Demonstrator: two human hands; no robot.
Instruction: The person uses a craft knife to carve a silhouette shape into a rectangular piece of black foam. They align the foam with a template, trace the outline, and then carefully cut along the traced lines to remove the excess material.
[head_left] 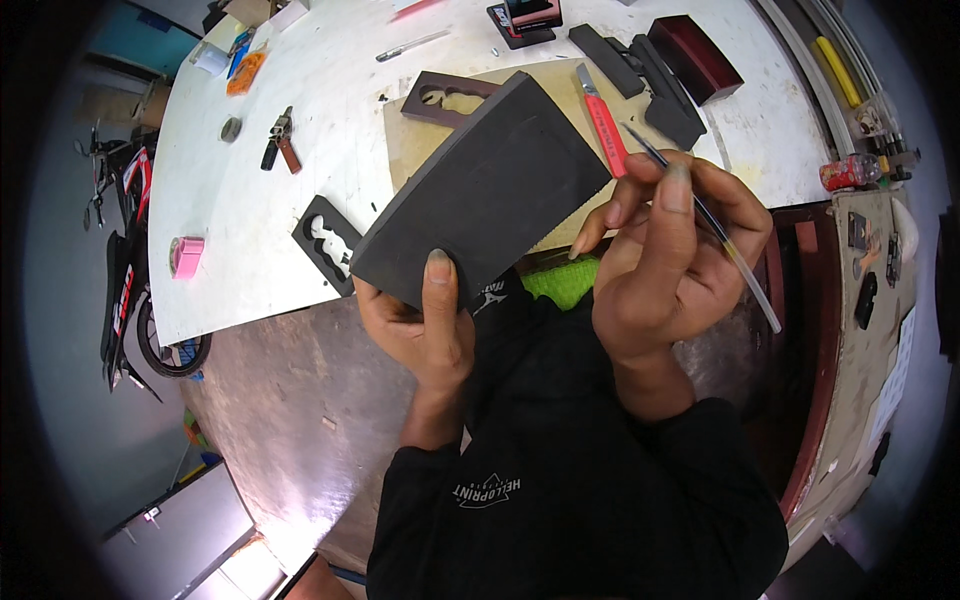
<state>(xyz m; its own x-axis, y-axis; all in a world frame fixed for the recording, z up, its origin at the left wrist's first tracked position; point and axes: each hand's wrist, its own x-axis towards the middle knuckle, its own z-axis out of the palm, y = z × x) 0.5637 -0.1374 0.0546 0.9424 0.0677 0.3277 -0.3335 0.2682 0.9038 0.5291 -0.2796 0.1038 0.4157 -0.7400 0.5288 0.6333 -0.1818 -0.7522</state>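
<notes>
A thick dark grey foam block [485,185] is held up, tilted, in my left hand [425,325], thumb on its face and fingers beneath. Between the thumb and fingers of my right hand [675,250] is a slim pen [722,230] with a clear barrel, its dark pointed end toward the block but apart from it. Behind the block a red-handled craft knife [603,130] lies on a tan board [400,140]. Two dark foam pieces with shaped cut-outs lie near: one [425,100] behind the block, another [318,215] to its left.
Dark foam strips [665,100] and a dark red open box [700,60] are at the back right of the white table [230,190]. Keys [282,140], a tape roll [230,129], a pink item [186,257] and another pen [412,45] lie leftward. A motorbike [125,270] stands beyond the left edge.
</notes>
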